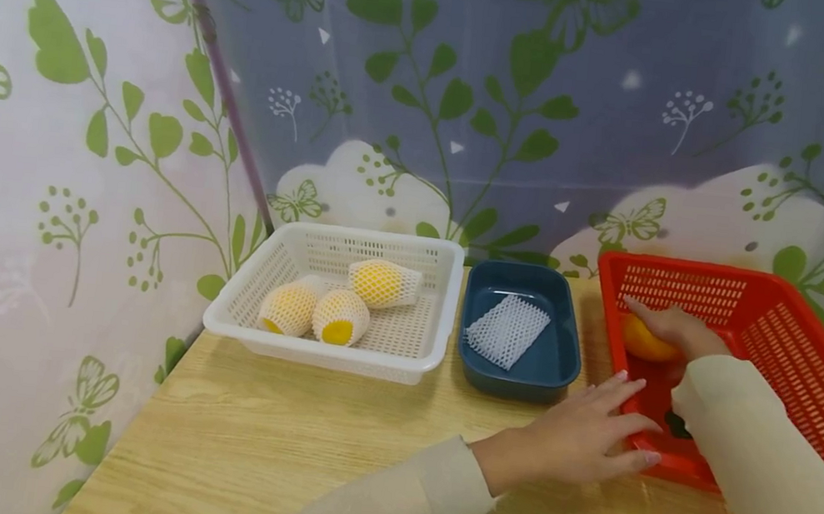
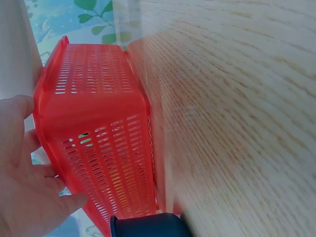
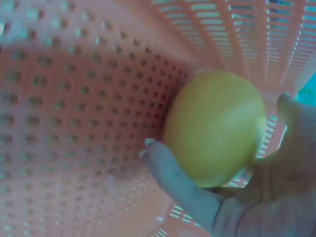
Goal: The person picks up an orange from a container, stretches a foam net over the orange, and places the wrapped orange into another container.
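Observation:
Inside the red basket [image 1: 693,267], at its left side, lies a smooth yellow mango [image 1: 646,340]. My right hand [image 1: 686,332] reaches in and holds this mango, thumb and fingers on opposite sides of it. The right wrist view shows the mango [image 3: 215,128] close to the perforated red floor, partly covered by the fingers [image 3: 177,180]. My left hand [image 1: 586,430] has its fingers spread over the basket's near left rim. In the left wrist view those fingers [image 2: 47,170] lie beside the rim, holding nothing.
Left of the red basket, a dark blue bin [image 1: 511,389] contains a white foam net [image 1: 508,332]. A white basket [image 1: 341,358] farther left holds three yellow fruits [image 1: 382,283] in foam nets. All stand on a wooden table [image 1: 273,427] against a leaf-patterned curtain [image 1: 462,70].

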Action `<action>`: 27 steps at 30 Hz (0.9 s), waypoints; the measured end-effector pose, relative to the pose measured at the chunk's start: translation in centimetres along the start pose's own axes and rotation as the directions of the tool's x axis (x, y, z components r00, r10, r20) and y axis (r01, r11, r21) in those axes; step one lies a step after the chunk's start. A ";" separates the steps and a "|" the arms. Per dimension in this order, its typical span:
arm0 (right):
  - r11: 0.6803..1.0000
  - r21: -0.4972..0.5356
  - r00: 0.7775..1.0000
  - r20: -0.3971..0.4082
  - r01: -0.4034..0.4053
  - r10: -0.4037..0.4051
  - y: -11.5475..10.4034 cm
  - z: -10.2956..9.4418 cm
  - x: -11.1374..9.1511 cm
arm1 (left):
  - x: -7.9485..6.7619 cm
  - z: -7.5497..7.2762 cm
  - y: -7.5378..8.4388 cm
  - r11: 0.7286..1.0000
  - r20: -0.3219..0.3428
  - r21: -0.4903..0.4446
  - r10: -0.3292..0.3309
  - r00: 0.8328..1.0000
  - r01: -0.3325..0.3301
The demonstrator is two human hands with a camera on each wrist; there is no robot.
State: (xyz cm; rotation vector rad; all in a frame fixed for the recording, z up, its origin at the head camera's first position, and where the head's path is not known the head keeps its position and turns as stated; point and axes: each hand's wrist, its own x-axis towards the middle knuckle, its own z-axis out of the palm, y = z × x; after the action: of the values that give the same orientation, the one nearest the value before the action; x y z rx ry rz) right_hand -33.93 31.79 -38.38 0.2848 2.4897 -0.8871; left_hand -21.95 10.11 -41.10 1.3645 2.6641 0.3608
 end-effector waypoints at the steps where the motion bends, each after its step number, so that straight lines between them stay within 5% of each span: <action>1: 0.998 0.070 1.000 0.011 -0.001 0.000 0.2 0.2 0.0 | 0.0 0.0 0.0 1.000 0.003 -0.002 0.000 1.000 0.000; 6: 0.972 0.234 1.000 -0.003 -0.006 0.007 1.0 0.8 0.3 | 0.0 0.0 0.0 1.000 0.017 -0.008 0.002 1.000 -0.002; 11: 0.965 0.256 0.998 -0.047 0.052 -0.041 1.0 0.9 0.6 | 0.0 0.0 -0.1 1.000 0.018 -0.012 0.003 1.000 -0.003; 21: 0.990 0.107 0.984 -0.162 0.097 -0.078 0.4 0.3 0.8 | 0.0 0.0 0.0 1.000 0.018 -0.010 0.008 1.000 -0.008; 27: 0.983 -0.071 0.954 -0.239 0.170 -0.182 -0.6 -0.6 -0.4 | 0.0 -0.1 0.1 0.999 0.015 -0.037 0.001 1.000 0.000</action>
State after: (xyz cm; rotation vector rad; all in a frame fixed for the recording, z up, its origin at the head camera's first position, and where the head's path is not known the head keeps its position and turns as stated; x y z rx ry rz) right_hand -33.98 31.76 -37.43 0.1652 2.7969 -0.9063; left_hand -21.93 10.10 -40.95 1.3522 2.6320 0.3960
